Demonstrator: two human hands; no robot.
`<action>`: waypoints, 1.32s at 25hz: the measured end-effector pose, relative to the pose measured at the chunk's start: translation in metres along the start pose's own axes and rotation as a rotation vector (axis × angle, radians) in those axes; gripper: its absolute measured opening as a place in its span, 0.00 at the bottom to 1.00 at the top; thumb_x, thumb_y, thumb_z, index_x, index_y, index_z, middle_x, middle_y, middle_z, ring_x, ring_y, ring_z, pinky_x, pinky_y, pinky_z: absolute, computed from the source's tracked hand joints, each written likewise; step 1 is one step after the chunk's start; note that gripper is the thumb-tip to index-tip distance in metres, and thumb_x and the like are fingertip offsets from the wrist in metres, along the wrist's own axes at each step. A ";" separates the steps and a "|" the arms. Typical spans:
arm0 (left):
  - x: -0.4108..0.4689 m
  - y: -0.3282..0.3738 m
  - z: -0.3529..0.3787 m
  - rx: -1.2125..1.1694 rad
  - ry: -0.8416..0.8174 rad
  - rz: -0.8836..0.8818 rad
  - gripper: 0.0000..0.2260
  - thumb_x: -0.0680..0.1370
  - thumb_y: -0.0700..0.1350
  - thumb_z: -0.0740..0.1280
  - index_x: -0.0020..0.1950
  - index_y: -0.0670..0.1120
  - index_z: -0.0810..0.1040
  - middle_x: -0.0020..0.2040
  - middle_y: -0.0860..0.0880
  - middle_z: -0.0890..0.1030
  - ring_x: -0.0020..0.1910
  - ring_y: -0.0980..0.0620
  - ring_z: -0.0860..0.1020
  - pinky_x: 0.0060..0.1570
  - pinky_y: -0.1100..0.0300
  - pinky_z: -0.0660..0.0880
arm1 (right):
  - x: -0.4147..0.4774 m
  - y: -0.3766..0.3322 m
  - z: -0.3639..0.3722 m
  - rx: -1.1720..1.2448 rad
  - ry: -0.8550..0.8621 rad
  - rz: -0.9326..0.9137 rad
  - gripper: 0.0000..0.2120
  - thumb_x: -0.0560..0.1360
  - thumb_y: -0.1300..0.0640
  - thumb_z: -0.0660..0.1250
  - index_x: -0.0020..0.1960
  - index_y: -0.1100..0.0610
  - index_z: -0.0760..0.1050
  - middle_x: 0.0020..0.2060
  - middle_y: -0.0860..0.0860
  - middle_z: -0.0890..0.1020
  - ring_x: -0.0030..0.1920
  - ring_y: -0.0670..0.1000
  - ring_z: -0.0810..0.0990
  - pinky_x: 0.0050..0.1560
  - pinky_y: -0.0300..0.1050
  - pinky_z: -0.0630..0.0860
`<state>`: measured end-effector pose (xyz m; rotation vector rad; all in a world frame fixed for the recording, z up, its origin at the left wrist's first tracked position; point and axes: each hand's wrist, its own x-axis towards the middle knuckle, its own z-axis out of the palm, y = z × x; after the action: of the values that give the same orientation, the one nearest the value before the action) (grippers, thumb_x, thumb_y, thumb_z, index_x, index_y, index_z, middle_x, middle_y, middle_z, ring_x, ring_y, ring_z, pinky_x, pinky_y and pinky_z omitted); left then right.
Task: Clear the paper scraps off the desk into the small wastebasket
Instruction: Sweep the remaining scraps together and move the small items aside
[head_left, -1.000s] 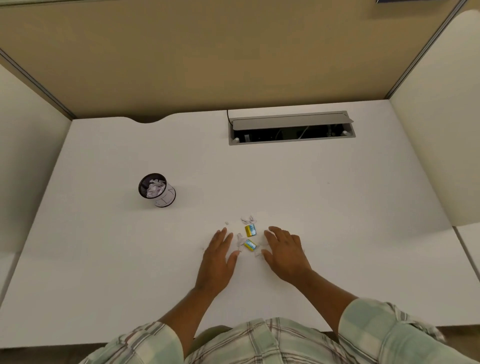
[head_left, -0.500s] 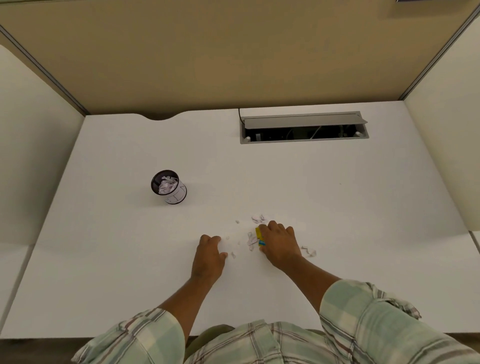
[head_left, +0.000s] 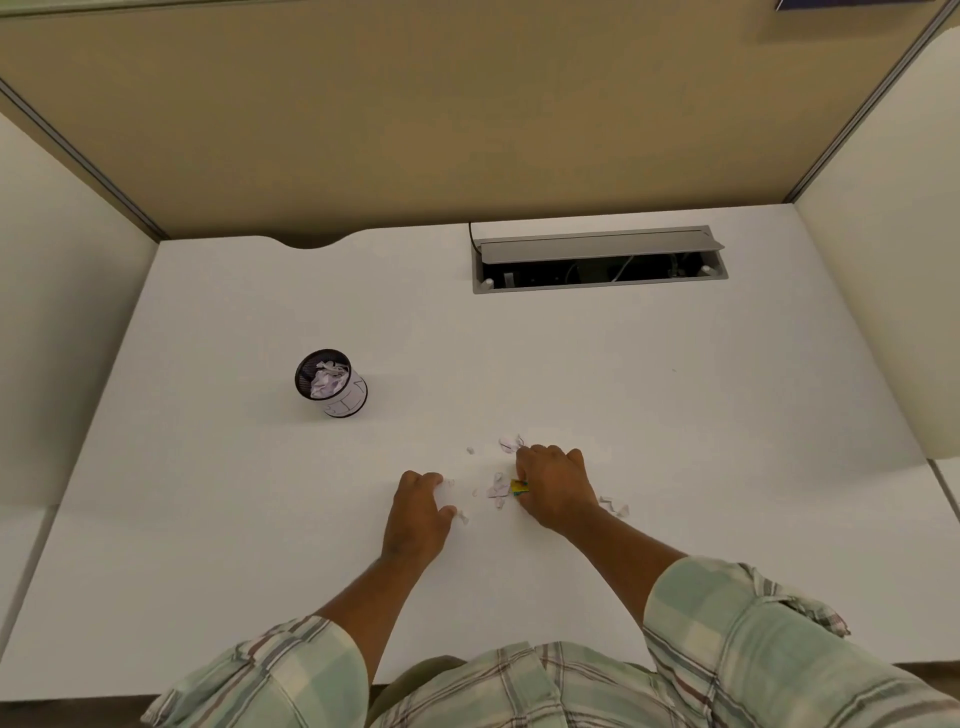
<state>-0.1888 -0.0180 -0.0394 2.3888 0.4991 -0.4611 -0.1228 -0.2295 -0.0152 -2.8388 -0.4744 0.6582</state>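
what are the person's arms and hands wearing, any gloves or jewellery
Both hands are bare: no gloves, rings or watch show on the left hand or the right hand. The forearms are uncovered too. Each arm wears a pale green plaid shirt sleeve with white and brownish-red stripes, pushed up near the elbow: the left sleeve and the right sleeve, whose cuff edge looks loose and rumpled.

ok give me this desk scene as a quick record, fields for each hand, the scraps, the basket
left hand: curled on the desk, fingers closing on small white scraps
right hand: curled over a yellow scrap
loose scraps: scattered between and around both hands
wastebasket: upright, far left of the hands, crumpled paper inside
desk: white, open cable tray at the back
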 end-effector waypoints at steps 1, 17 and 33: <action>0.001 0.001 0.001 -0.005 -0.007 -0.001 0.21 0.75 0.43 0.75 0.67 0.45 0.76 0.62 0.46 0.73 0.57 0.45 0.79 0.61 0.56 0.77 | 0.002 -0.001 -0.002 0.034 -0.013 0.008 0.05 0.73 0.57 0.65 0.48 0.50 0.73 0.46 0.50 0.82 0.49 0.56 0.79 0.55 0.53 0.68; 0.027 0.051 0.011 -0.031 0.070 0.124 0.16 0.76 0.44 0.74 0.64 0.47 0.78 0.62 0.48 0.75 0.63 0.49 0.74 0.61 0.62 0.72 | 0.050 0.090 -0.049 0.550 0.109 0.551 0.07 0.75 0.56 0.66 0.51 0.48 0.80 0.53 0.50 0.83 0.56 0.56 0.79 0.61 0.54 0.73; 0.031 0.035 0.006 0.195 -0.014 0.171 0.23 0.82 0.50 0.66 0.75 0.47 0.70 0.80 0.48 0.65 0.79 0.48 0.64 0.76 0.54 0.66 | -0.029 0.004 0.011 -0.102 -0.146 -0.116 0.33 0.69 0.28 0.66 0.63 0.51 0.74 0.55 0.52 0.77 0.56 0.54 0.74 0.61 0.55 0.68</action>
<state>-0.1468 -0.0399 -0.0391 2.5862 0.2495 -0.4668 -0.1514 -0.2426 -0.0141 -2.8422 -0.7103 0.8444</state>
